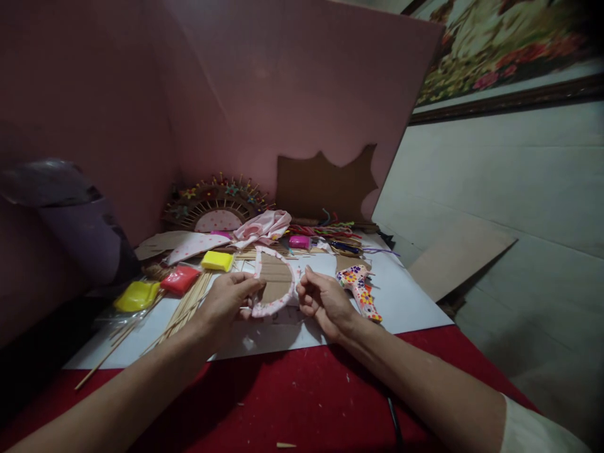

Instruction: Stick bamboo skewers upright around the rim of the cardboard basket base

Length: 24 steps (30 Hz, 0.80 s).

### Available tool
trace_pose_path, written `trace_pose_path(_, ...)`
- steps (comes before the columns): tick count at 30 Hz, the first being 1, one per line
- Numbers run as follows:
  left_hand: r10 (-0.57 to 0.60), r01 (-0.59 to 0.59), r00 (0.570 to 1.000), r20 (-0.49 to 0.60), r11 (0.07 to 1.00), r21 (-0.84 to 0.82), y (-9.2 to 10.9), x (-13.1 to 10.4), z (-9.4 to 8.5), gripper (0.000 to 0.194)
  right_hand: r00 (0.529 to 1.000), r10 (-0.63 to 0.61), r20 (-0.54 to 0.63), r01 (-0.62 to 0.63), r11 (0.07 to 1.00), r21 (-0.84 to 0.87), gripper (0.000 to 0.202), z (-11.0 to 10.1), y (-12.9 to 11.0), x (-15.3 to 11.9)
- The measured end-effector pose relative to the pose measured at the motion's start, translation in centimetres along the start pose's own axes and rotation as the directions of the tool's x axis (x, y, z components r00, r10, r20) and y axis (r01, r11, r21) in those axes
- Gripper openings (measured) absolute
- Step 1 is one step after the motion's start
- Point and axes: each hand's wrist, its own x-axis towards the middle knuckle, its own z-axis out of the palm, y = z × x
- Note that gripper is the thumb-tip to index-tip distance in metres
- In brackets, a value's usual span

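Observation:
My left hand grips a half-round piece of cardboard by its straight side, thumb on top. Pale spotted fabric is folded over its rim, and bare brown cardboard shows in the middle. At the curved side is my right hand, its fingers curled and closed close to the fabric edge. Whatever lies between those fingertips, if anything, is too small to make out. A flower-patterned glue gun rests just right of my right hand on the white sheet.
Wooden sticks, a yellow clay packet and a red packet lie left. Behind stand a decorated cardboard fan and crumpled pink fabric. Red cloth covers the front; a purple bin stands far left.

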Motion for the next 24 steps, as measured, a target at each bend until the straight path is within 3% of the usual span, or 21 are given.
trace_pose_path(4,-0.010,0.011,1.000,-0.012,0.990,0.142,0.0,0.2,-0.1,0.016,0.967,-0.208,-0.145,0.208,0.978,-0.015,0.026,-0.1,-0.4,0.2)
trace_pose_path(6,0.000,0.011,0.999,-0.052,0.979,0.204,0.1,0.3,-0.1,0.015,0.951,-0.254,-0.177,0.253,0.967,-0.024,0.021,-0.1,-0.5,0.2)
trace_pose_path(11,0.050,-0.010,0.994,-0.102,0.935,0.355,-0.4,0.5,-0.5,0.028,0.970,-0.195,-0.143,0.198,0.980,0.002,0.018,-0.1,-0.5,0.3)
trace_pose_path(14,0.166,-0.099,0.981,-0.104,0.880,0.465,-0.8,0.1,-0.7,0.021,0.983,-0.153,-0.100,0.153,0.988,-0.009,0.023,0.2,-0.5,0.0)
trace_pose_path(15,0.249,-0.159,0.963,-0.107,0.837,0.523,-0.9,-0.1,-0.6,0.019,0.987,-0.139,-0.083,0.137,0.990,-0.022,0.025,0.4,-0.4,-0.1)
trace_pose_path(16,0.407,-0.277,0.911,-0.065,0.720,0.636,-0.9,-0.3,-0.4,0.015,0.990,-0.124,-0.061,0.122,0.992,-0.036,0.026,0.5,-0.4,-0.2)
trace_pose_path(17,0.525,-0.381,0.851,0.017,0.595,0.708,-0.8,-0.6,0.0,0.011,0.993,-0.112,-0.040,0.110,0.993,-0.049,0.028,0.6,-0.3,-0.4)
trace_pose_path(19,0.622,-0.573,0.747,0.235,0.422,0.703,-0.8,-1.2,1.0,0.008,0.996,-0.094,-0.010,0.093,0.993,-0.078,0.031,0.9,-0.1,-0.7)
trace_pose_path(20,0.644,-0.656,0.699,0.312,0.402,0.639,-0.8,-1.6,1.6,0.009,0.995,-0.095,-0.001,0.094,0.991,-0.095,0.032,1.0,0.1,-0.8)
trace_pose_path(21,0.646,-0.697,0.680,0.347,0.422,0.581,-0.9,-1.9,2.2,0.009,0.995,-0.104,0.003,0.104,0.988,-0.114,0.033,1.1,0.2,-0.9)
trace_pose_path(24,0.627,-0.703,0.695,0.351,0.491,0.514,-1.3,-2.5,4.0,0.012,0.989,-0.142,0.043,0.147,0.974,-0.173,0.037,1.3,0.4,-1.3)
